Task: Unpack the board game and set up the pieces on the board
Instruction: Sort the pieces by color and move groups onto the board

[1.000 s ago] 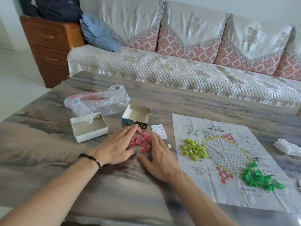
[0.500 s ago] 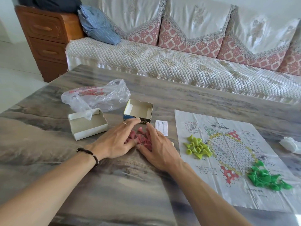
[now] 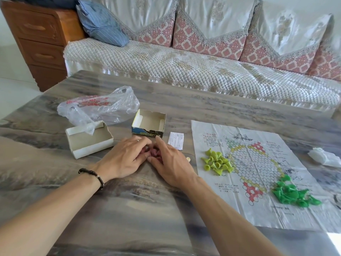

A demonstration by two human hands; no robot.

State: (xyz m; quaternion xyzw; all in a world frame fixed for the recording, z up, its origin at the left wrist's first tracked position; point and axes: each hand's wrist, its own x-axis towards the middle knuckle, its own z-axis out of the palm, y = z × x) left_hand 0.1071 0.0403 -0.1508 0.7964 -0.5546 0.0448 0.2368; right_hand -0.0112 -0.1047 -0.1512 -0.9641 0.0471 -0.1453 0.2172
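A paper game board point(image 3: 258, 209) with a hexagonal star grid lies flat at the right of the table. A heap of yellow-green cone pieces point(image 3: 217, 161) sits on its left edge and a heap of bright green pieces point(image 3: 293, 194) on its lower right. My left hand point(image 3: 125, 159) and my right hand point(image 3: 169, 163) are cupped together around a pile of pink pieces point(image 3: 153, 152) on the table. Most of the pink pile is hidden under the fingers.
Two open box halves stand behind the hands: a white one point(image 3: 88, 141) and one with a blue side point(image 3: 148, 124). A plastic bag point(image 3: 99, 106) lies behind them, a small paper slip point(image 3: 176, 140) beside the board, crumpled wrapping point(image 3: 324, 157) at far right. A sofa point(image 3: 184, 67) runs beyond the table.
Both hands have closed inward, gathering the spread pink pieces into a tight pile that is now mostly covered. The camera view has shifted slightly.
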